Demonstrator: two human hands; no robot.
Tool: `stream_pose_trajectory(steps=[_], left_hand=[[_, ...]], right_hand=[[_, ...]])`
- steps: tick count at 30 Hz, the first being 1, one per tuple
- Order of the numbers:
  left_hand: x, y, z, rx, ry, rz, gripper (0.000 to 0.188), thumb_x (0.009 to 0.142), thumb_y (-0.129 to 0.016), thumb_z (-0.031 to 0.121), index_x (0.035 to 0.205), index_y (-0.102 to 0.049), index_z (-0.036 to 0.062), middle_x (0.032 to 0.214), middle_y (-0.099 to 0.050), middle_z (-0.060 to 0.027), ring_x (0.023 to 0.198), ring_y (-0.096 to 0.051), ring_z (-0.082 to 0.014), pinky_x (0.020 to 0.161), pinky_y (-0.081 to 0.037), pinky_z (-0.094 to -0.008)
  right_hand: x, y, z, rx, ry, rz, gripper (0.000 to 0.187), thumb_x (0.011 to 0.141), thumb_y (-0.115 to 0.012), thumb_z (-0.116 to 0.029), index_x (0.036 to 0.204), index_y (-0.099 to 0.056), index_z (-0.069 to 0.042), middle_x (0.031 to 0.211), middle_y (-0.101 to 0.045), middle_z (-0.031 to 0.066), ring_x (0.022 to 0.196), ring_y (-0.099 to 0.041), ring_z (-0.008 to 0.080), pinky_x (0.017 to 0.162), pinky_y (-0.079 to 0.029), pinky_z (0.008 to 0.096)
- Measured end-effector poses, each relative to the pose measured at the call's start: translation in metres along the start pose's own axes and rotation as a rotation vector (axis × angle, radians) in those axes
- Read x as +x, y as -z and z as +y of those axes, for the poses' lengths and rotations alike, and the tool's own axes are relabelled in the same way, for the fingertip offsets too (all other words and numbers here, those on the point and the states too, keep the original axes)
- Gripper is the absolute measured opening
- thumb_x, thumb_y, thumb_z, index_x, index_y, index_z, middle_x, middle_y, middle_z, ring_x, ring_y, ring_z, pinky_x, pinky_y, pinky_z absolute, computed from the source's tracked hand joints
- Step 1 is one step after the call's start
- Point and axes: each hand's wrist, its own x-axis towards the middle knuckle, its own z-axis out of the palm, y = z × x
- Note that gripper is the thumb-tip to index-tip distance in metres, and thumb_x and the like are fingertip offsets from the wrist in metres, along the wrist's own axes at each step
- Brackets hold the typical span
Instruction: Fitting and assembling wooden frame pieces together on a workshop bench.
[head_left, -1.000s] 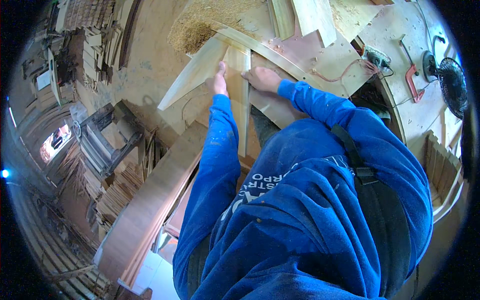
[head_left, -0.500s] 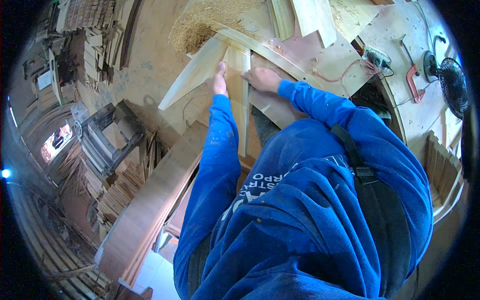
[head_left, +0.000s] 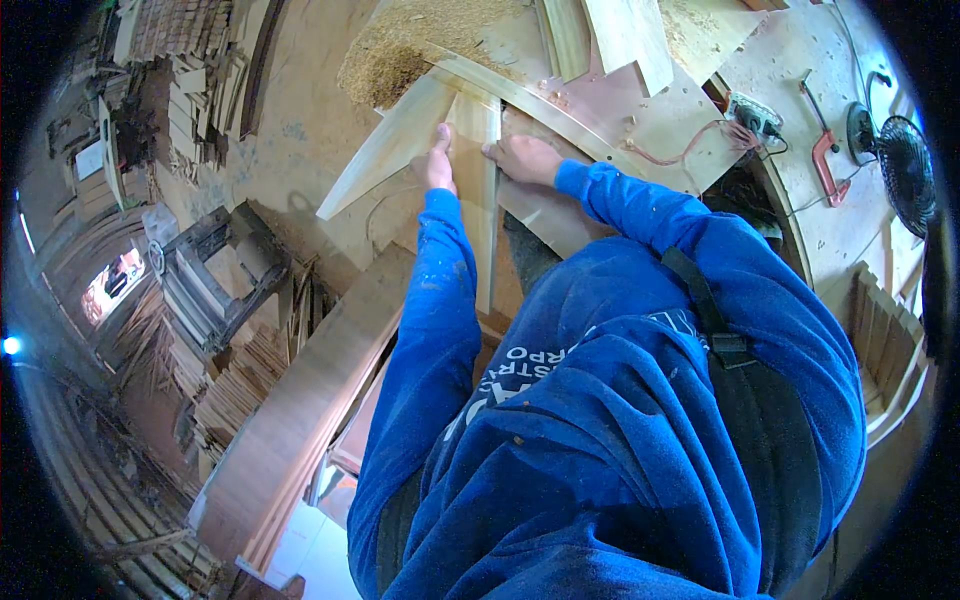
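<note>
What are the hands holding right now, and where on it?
Both hands press on an upright pale wooden strip near its top end: left hand on its left edge, right hand on its right. A closed grip cannot be told.

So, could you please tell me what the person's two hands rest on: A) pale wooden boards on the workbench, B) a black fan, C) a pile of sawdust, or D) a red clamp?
A: the left hand and the right hand both press flat on the pale wooden boards, well away from clamp, fan and sawdust.
</note>
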Motion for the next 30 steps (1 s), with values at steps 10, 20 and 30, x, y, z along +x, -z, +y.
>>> stream_pose_trajectory(steps=[10,20,30], left_hand=[[0.018,0.014,-0.011,0.166,0.004,-0.093,0.062,0.090,-0.064,0.048,0.130,-0.056,0.0011,0.123,-0.061,-0.0090,0.109,-0.058,-0.0216,0.096,-0.045,-0.0357],[-0.031,-0.020,0.033,0.136,0.047,-0.111,0.060,0.093,-0.059,0.049,0.129,-0.057,0.0011,0.121,-0.062,-0.0094,0.107,-0.059,-0.0214,0.095,-0.045,-0.0354],[-0.058,-0.034,0.060,0.191,0.150,-0.174,0.066,0.091,-0.061,0.054,0.132,-0.055,0.0028,0.127,-0.059,-0.0098,0.113,-0.055,-0.0208,0.098,-0.044,-0.0351]], right_hand=[[-0.004,0.014,-0.012,0.074,-0.056,-0.012,0.054,0.101,-0.037,-0.045,0.101,-0.065,0.001,0.094,-0.066,0.0287,0.090,-0.066,0.0430,0.082,-0.049,0.0531],[-0.004,0.026,-0.018,0.117,-0.078,-0.085,0.059,0.100,-0.037,-0.049,0.103,-0.065,0.003,0.098,-0.065,0.0298,0.095,-0.064,0.0435,0.085,-0.048,0.0521],[0.008,0.006,-0.005,-0.026,-0.024,-0.037,0.049,0.102,-0.034,-0.044,0.108,-0.066,-0.006,0.089,-0.067,0.0242,0.088,-0.067,0.0408,0.079,-0.050,0.0521]])
